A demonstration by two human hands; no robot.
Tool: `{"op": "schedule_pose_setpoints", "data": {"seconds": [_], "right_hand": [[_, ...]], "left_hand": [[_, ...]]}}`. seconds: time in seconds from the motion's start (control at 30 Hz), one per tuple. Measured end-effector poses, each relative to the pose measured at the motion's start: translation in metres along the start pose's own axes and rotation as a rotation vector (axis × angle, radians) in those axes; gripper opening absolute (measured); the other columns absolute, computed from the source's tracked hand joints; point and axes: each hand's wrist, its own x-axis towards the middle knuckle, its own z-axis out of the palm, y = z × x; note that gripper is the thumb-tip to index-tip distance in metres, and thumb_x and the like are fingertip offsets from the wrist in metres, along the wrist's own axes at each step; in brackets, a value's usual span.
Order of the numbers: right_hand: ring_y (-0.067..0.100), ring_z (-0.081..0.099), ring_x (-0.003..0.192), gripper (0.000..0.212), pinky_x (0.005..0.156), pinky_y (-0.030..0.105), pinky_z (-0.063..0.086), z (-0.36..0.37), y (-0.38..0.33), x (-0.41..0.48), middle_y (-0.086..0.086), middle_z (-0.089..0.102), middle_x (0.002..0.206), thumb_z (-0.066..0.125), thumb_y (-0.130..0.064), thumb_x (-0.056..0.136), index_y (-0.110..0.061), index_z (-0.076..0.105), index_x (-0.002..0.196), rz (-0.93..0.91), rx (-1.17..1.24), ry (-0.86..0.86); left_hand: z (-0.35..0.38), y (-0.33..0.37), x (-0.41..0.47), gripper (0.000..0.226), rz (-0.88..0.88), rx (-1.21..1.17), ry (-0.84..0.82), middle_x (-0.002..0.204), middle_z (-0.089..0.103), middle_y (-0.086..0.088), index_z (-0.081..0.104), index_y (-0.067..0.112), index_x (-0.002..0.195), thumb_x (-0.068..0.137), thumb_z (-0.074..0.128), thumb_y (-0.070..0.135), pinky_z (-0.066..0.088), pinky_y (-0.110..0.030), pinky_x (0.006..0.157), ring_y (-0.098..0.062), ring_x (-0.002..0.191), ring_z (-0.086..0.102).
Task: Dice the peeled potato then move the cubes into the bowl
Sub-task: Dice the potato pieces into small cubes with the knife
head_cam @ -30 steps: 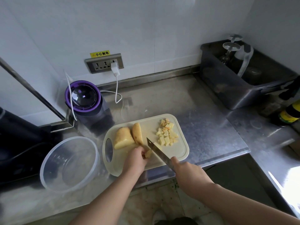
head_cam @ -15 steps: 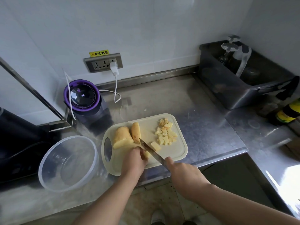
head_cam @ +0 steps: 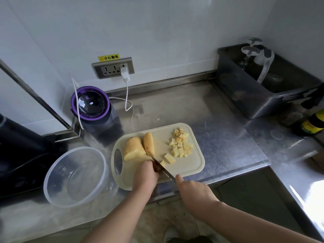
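Right hand (head_cam: pixel 194 192) grips the knife (head_cam: pixel 163 168), its blade now further left, against the left hand (head_cam: pixel 145 174), whose curled fingers pin the potato strip (head_cam: pixel 162 163). One fresh chunk (head_cam: pixel 169 158) lies cut, so dicing continues.

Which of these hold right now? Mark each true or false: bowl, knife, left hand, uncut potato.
1. The clear bowl holds potato cubes. False: nothing is in it; the cubes lie on the cutting board.
2. The right hand grips the knife. True.
3. The left hand lies flat on the counter. False: it is on the board, fingers curled on a small potato piece at the blade.
4. Two large uncut potato pieces lie near the board's handle hole. True.
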Motion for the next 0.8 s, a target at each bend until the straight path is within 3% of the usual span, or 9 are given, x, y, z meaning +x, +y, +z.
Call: {"op": "schedule_pose_setpoints", "data": {"seconds": [0.17, 0.3, 0.5, 0.63, 0.8], "right_hand": [[0.008, 0.043, 0.057, 0.047, 0.046, 0.018, 0.031, 0.000, 0.002, -0.002, -0.001, 0.046, 0.072, 0.045, -0.007, 0.099, -0.021, 0.027, 0.140, 0.030, 0.025, 0.017], [0.012, 0.051, 0.063, 0.046, 0.053, 0.022, 0.041, -0.005, 0.005, -0.005, 0.002, 0.054, 0.082, 0.046, -0.006, 0.097, -0.024, 0.027, 0.135, 0.022, 0.051, 0.051], [0.009, 0.046, 0.054, 0.046, 0.044, 0.020, 0.032, -0.026, 0.018, -0.006, -0.003, 0.046, 0.072, 0.042, -0.006, 0.096, -0.024, 0.025, 0.135, 0.059, 0.049, 0.152], [0.013, 0.054, 0.061, 0.047, 0.056, 0.027, 0.046, -0.037, 0.030, -0.003, -0.002, 0.048, 0.073, 0.044, -0.006, 0.096, -0.023, 0.025, 0.136, 0.118, 0.068, 0.170], [0.014, 0.062, 0.069, 0.044, 0.065, 0.029, 0.055, -0.039, 0.038, -0.001, -0.002, 0.053, 0.081, 0.045, -0.008, 0.098, -0.023, 0.027, 0.136, 0.165, 0.110, 0.197]], "left_hand": [[-0.002, 0.000, -0.002, 0.015, -0.009, -0.017, 0.010, 0.097, 0.071, 0.000, 0.070, 0.015, 0.099, 0.089, 0.064, 0.025, 0.047, -0.025, 0.071, -0.020, 0.091, 0.066], [-0.003, -0.003, -0.003, 0.017, 0.009, -0.023, 0.005, 0.099, 0.072, 0.002, 0.070, 0.018, 0.099, 0.087, 0.067, 0.030, 0.049, -0.023, 0.075, -0.015, 0.091, 0.066], [-0.006, 0.002, -0.001, 0.034, 0.059, -0.027, -0.041, 0.112, 0.065, 0.003, 0.060, 0.019, 0.114, 0.084, 0.072, 0.032, 0.049, -0.023, 0.080, -0.015, 0.104, 0.062], [-0.003, 0.011, 0.002, 0.045, 0.072, 0.032, -0.108, 0.122, 0.059, 0.001, 0.052, 0.020, 0.126, 0.086, 0.070, 0.032, 0.051, -0.029, 0.092, -0.017, 0.110, 0.059], [0.001, 0.020, 0.005, 0.032, 0.111, 0.137, -0.043, 0.119, 0.059, -0.001, 0.055, 0.019, 0.122, 0.094, 0.059, 0.034, 0.051, -0.023, 0.086, -0.015, 0.105, 0.059]]}}
